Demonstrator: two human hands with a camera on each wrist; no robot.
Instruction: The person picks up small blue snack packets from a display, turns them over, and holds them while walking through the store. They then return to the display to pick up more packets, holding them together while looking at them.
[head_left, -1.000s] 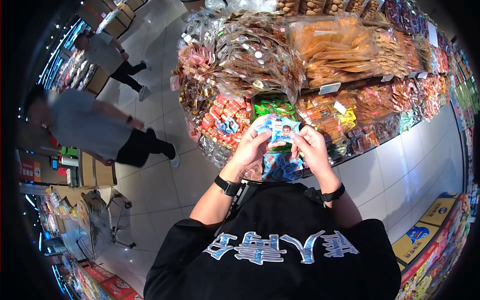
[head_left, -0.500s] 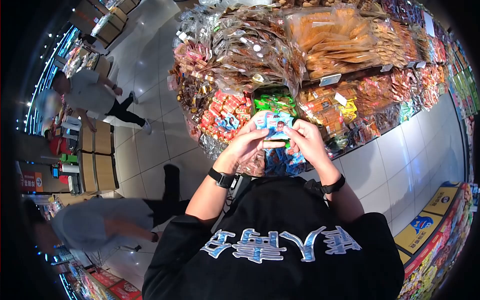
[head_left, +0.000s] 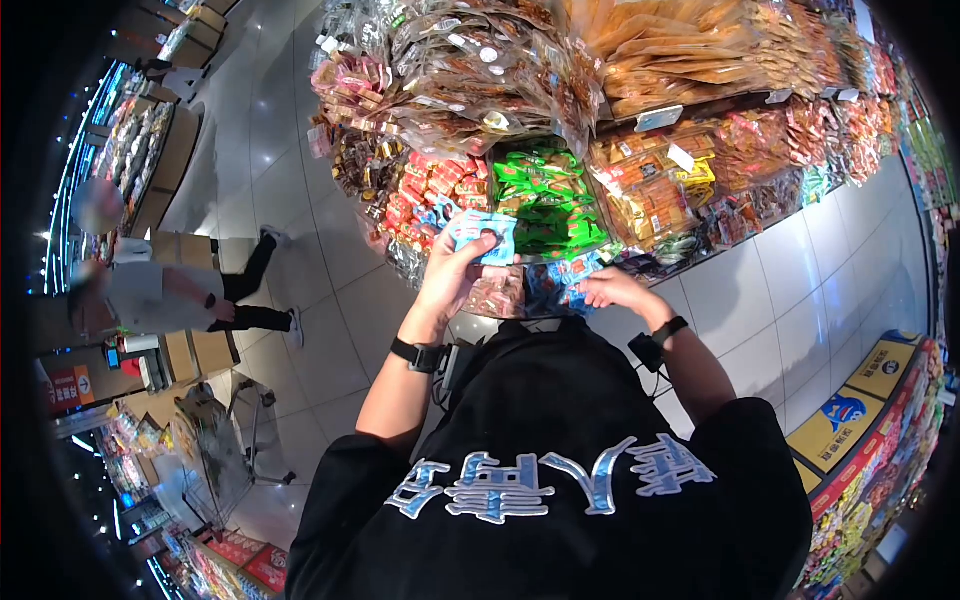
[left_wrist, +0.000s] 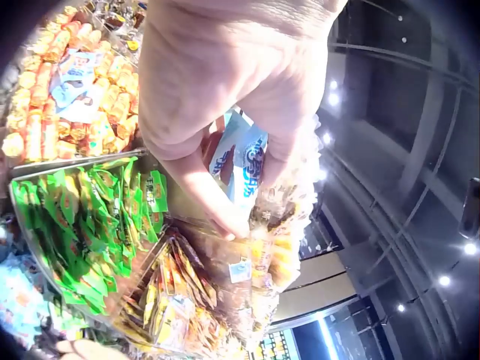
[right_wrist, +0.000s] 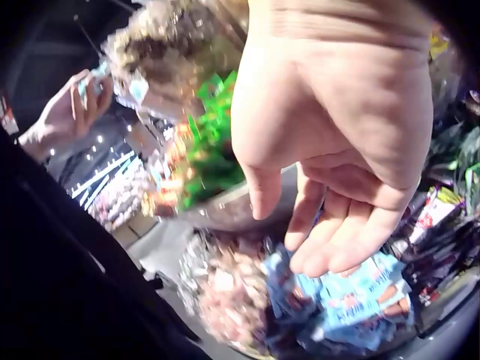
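Left grip: the person's left grip pinches a blue packet between thumb and fingers, raised above the goods, between the red-wrapped sweets and the green packets as the head view shows it.
Right grip: the right grip hangs at the heap of blue packets, fingers loosely bent and thumb apart; no packet shows between them, and whether the fingertips touch the heap cannot be told.
Slip risk: the pinched packet could slide free and drop among the red or green goods, since its wrapper looks slick and only a pinch seems to hold it.
Heap risk: fingers pushing into the heap could knock packets onto the pale pink packets just beside, because the pile looks loose and overlapping.
Stray risk: a lone blue packet lies on the red-wrapped sweets; a second one falling there would be easy to confuse with it.
Packet look: light blue, shiny and flexible, with darker blue lettering in the left wrist view and a printed picture partly under the thumb.
Heap look: similar light blue wrappers, at least one picturing brown pieces.
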